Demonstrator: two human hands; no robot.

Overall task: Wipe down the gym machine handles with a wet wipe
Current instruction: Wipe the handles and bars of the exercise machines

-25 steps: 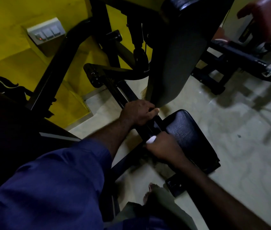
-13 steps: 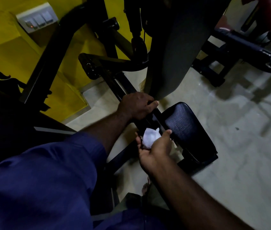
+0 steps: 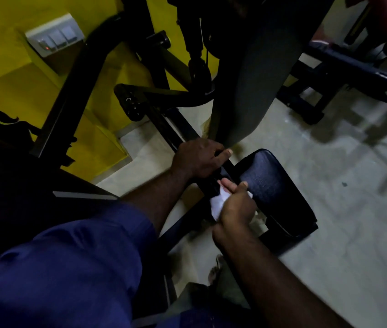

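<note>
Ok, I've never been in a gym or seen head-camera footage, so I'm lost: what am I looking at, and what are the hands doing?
It is one view, from a camera on the person's head, looking down at their own arms. The dark frame is a gym machine on a pale floor, with an upright back pad and a black seat pad below. The left hand grips a black bar of the frame. The right hand holds a crumpled white wet wipe close to that bar, just below the left hand.
</note>
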